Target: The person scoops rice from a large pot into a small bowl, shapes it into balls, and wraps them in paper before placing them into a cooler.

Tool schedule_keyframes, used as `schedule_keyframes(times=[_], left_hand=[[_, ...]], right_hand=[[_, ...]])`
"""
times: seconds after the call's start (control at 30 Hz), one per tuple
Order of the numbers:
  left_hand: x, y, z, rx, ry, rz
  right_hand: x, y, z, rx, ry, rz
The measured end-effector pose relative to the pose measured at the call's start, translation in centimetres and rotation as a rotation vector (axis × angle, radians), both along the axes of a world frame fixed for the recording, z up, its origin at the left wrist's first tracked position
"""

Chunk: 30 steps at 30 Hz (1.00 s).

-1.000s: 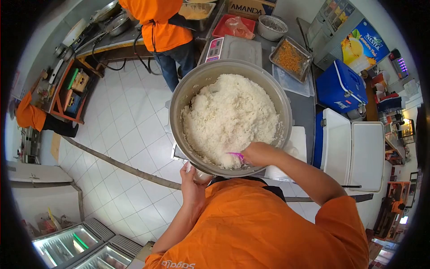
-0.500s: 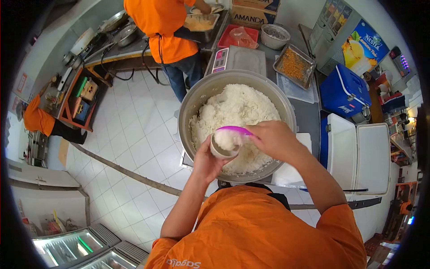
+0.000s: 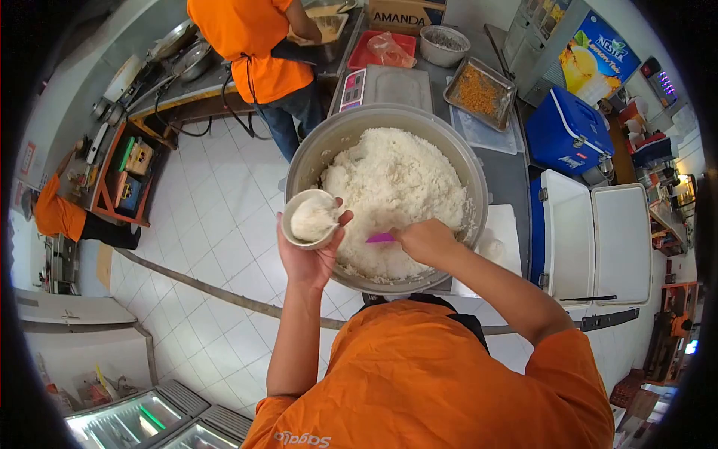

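Note:
A big metal pot full of white cooked rice stands in front of me. My left hand holds a small bowl over the pot's left rim, fingers wrapped round its side and underneath. A mound of rice sits in the bowl. My right hand is closed round the handle of a purple rice paddle. The paddle is low against the rice in the near part of the pot, and its tip is partly hidden there.
Behind the pot are a scale, a red tray, a metal bowl and a tray of orange crumbs. A blue cooler and an open white cooler stand right. A co-worker works at the back left.
The left hand has moved the bowl left, away from the paddle, with rice in it. My right hand has lowered the paddle from the bowl to the rice in the pot.

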<state>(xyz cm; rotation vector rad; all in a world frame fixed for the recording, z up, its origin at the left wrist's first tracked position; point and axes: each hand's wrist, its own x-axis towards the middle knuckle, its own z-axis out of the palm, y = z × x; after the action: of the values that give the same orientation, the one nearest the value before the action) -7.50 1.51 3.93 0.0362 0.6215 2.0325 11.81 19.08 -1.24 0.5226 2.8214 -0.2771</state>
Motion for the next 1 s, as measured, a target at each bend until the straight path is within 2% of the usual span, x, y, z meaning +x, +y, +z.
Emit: schedule_keyframes(times=[0.07, 0.1, 0.13, 0.2, 0.23, 0.3, 0.37, 0.4, 0.47, 0.5, 0.57, 0.6, 0.67, 0.7, 0.77, 0.8, 0.83, 0.87, 0.9, 0.97, 1.0], left_hand=[[-0.9, -1.4, -0.5, 0.012, -0.062, -0.030], [-0.6, -1.5, 0.0, -0.063, -0.078, 0.019], [-0.7, -1.9, -0.5, -0.065, -0.076, 0.012], [-1.2, -2.8, -1.7, 0.112, -0.006, -0.082], [-1.3, -3.2, -1.9, 0.113, -0.007, -0.080], [-1.5, -3.8, -2.1, 0.277, -0.066, -0.186], [-1.0, -3.6, -1.8, 0.201, -0.030, -0.108], [-0.6, -3.5, -1.6, 0.126, 0.002, -0.031], [0.0, -3.6, -0.4, 0.125, -0.019, -0.054], [0.1, -3.5, 0.0, 0.124, -0.040, -0.074], [0.3, -3.3, -0.5, 0.135, -0.035, -0.081], [0.3, -3.2, -0.9, 0.144, -0.034, -0.083], [0.2, -2.8, -2.0, 0.119, 0.009, -0.075], [0.6, -2.2, -2.5, 0.108, 0.026, -0.026], [1.2, -1.1, -3.8, 0.107, 0.081, 0.021], [1.8, -0.4, -3.6, 0.110, 0.088, 0.011], [2.5, 0.4, -3.5, 0.064, 0.123, 0.033], [3.2, 1.1, -3.4, 0.019, 0.158, 0.053], [3.7, 1.7, -3.4, 0.042, 0.164, 0.047], [4.8, 2.9, -3.1, 0.022, 0.191, 0.084], [5.2, 3.4, -3.1, -0.002, 0.215, 0.132]], right_hand=[[0.0, 0.1, -0.1, -0.065, 0.061, 0.151], [-0.1, -0.3, 0.3, -0.068, 0.065, 0.142], [-0.2, -0.6, 0.7, -0.066, -0.003, 0.204], [-0.2, -1.0, 1.8, -0.058, -0.074, 0.269], [-0.2, -1.3, 2.5, -0.139, -0.080, 0.224], [0.0, -1.2, 2.3, -0.223, -0.086, 0.183], [0.9, 0.5, 0.2, -0.460, -0.149, 0.238], [1.3, 1.5, -0.9, -0.459, -0.146, 0.236], [2.2, 3.4, -2.6, -0.743, -0.042, 0.299], [2.5, 4.2, -2.2, -0.741, -0.037, 0.296], [2.9, 5.4, 0.5, -0.918, -0.145, 0.124], [2.9, 5.3, 2.1, -0.913, -0.141, 0.127], [3.2, 4.5, 5.5, -0.943, 0.063, -0.062], [3.2, 4.2, 6.4, -0.941, 0.072, -0.064], [2.6, 3.1, 8.0, -0.922, 0.234, -0.314], [2.1, 1.8, 9.2, -0.920, 0.246, -0.319], [1.5, -0.1, 10.5, -0.940, 0.392, -0.429], [1.0, -1.8, 11.1, -0.956, 0.540, -0.541], [0.6, -2.8, 9.4, -0.952, 0.551, -0.549], [-0.4, -4.3, 4.6, -0.375, 0.875, -0.255], [-0.6, -5.4, 4.5, -0.370, 0.878, -0.261]])
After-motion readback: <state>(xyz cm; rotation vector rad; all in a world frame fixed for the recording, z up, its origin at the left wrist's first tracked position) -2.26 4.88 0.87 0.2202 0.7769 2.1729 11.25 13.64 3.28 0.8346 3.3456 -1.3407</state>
